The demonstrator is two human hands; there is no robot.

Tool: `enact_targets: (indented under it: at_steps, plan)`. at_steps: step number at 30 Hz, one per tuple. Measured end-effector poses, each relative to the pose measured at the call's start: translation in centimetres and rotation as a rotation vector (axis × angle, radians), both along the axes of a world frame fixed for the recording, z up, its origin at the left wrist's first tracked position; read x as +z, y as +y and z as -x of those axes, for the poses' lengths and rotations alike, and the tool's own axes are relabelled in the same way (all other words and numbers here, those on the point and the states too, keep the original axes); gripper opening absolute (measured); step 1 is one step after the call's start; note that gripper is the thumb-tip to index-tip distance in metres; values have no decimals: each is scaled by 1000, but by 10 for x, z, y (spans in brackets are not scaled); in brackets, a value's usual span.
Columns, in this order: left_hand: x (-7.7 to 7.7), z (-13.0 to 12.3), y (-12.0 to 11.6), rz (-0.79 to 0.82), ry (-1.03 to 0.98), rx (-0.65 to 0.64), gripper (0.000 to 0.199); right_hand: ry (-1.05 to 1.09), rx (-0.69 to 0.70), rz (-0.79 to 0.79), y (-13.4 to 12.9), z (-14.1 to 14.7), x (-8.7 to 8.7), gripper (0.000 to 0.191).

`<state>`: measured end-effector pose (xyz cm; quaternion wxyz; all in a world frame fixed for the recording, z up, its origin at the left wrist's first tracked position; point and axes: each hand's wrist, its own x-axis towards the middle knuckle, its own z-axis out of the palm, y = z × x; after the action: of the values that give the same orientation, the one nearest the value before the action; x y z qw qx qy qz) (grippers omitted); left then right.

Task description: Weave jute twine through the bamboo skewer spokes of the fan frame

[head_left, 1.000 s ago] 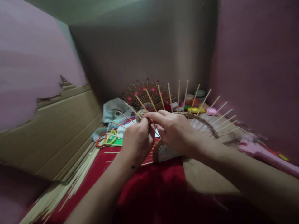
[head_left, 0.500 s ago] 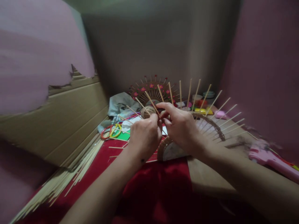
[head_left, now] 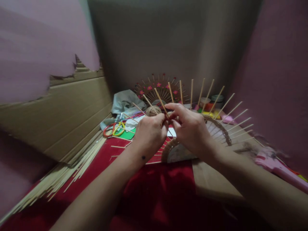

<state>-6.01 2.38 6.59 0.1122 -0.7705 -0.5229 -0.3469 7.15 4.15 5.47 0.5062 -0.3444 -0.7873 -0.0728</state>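
A half-round fan frame of thin wooden sticks [head_left: 171, 92] spreads outward beneath and beyond my hands. Brown woven twine [head_left: 220, 126] forms an arched band across the sticks at its right side, and a smaller woven rim edges the pale half-round base [head_left: 180, 154]. My left hand [head_left: 150, 131] is closed, its thumb and fingertips pinching around one wooden stick [head_left: 160, 99]. Against the same stick, my right hand [head_left: 191, 125] has its index finger bent and its other fingers drawn together; what they pinch is hidden. A ball of twine [head_left: 153, 111] lies just behind my left hand.
A finished-looking fan with pink flowers [head_left: 158, 85] leans at the back wall. Orange and yellow-handled scissors [head_left: 118, 129] and grey cloth [head_left: 127, 101] lie left. Loose sticks [head_left: 77, 163] line the cardboard [head_left: 79, 118]. A pink glue gun [head_left: 270, 160] sits right, on the board side.
The view has shifted slightly. Both hands stay together at the same stick, with small finger movements; the right index finger now lies a little flatter.
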Motion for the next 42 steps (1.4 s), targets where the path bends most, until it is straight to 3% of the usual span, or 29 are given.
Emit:
enact_targets:
  at_steps: [9, 15, 22, 32, 38, 42]
  plan:
    - [15, 13, -13, -256, -262, -7, 22, 9, -12, 34, -6, 0, 2, 38]
    - [16, 15, -11, -44, -176, -108, 15, 9, -20, 37, -11, 0, 6, 39]
    - [13, 14, -16, -158, -313, 5, 16, 21, -16, 19, -13, 0, 6, 40]
    - [-11, 3, -12, -26, -255, -192, 24, 20, -19, 16, -13, -1, 7, 38]
    - [-10, -1, -10, 19, -388, -161, 17, 2, -15, 9, -9, -2, 2, 39]
    - [-7, -3, -9, 137, -359, -187, 19, -7, 2, -4, -5, -4, -2, 38]
